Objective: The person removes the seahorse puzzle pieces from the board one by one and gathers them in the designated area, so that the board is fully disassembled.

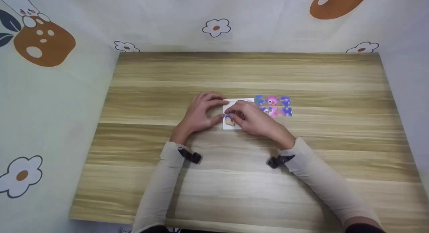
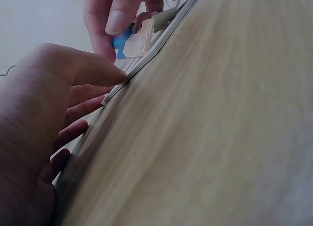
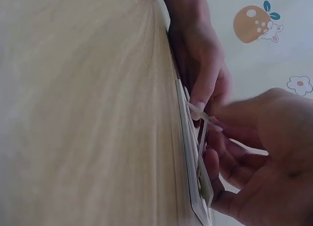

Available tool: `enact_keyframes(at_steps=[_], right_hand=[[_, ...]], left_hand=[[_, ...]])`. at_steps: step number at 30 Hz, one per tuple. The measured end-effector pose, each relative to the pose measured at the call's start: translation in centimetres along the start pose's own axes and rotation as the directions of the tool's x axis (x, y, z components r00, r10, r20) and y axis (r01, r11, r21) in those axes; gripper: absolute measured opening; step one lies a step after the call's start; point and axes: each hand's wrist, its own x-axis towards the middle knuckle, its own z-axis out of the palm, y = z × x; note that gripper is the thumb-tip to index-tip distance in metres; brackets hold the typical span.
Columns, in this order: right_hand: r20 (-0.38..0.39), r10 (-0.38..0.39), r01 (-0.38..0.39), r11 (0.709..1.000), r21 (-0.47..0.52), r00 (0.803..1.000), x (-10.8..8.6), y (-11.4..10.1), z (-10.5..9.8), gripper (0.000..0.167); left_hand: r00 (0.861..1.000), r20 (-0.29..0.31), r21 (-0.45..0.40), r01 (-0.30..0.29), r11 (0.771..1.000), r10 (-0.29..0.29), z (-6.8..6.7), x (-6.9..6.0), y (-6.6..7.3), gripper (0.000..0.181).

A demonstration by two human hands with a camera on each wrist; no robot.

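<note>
A shallow white puzzle tray [image 1: 248, 100] lies on the table. My left hand [image 1: 201, 112] rests at its left side, thumb and fingertips touching the rim, fingers spread. Over the tray, my right hand [image 1: 253, 119] pinches a blue-and-tan jigsaw piece [image 2: 133, 42] between thumb and fingers. This piece stands tilted above the tray's lower left part. In the right wrist view, thin tilted piece edges [image 3: 204, 119] show between the right fingers [image 3: 234, 157] and the left thumb [image 3: 205, 86]. The right hand hides much of the tray's inside.
Several purple and pink jigsaw pieces [image 1: 286, 111] lie in two rows just right of the tray, partly behind the right hand. The wood-grain table [image 1: 214, 182] extends around them. Patterned cloth walls [image 1: 167, 21] stand behind the table and at its sides.
</note>
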Motion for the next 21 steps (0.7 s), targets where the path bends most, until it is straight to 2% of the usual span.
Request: enact_keyframes(at_steps=[9,15,21], right_hand=[[0.015,0.068,-0.069,0.99,0.125,0.998,0.1,0.2,-0.1,0.016],[0.007,0.085,-0.085,0.978,0.193,0.996,0.2,0.1,-0.4,0.014],[-0.031,0.119,-0.111,0.975,0.195,0.992,-0.2,0.3,-1.5,0.012]], left_hand=[[1.0,0.016,0.016,0.021,1.0,-0.022,-0.2,0.0,0.3,0.047],[0.999,0.021,0.017,0.029,0.999,-0.029,-0.2,0.1,0.3,0.048],[1.0,0.01,0.003,0.011,1.0,-0.011,-0.1,0.0,0.1,0.047]])
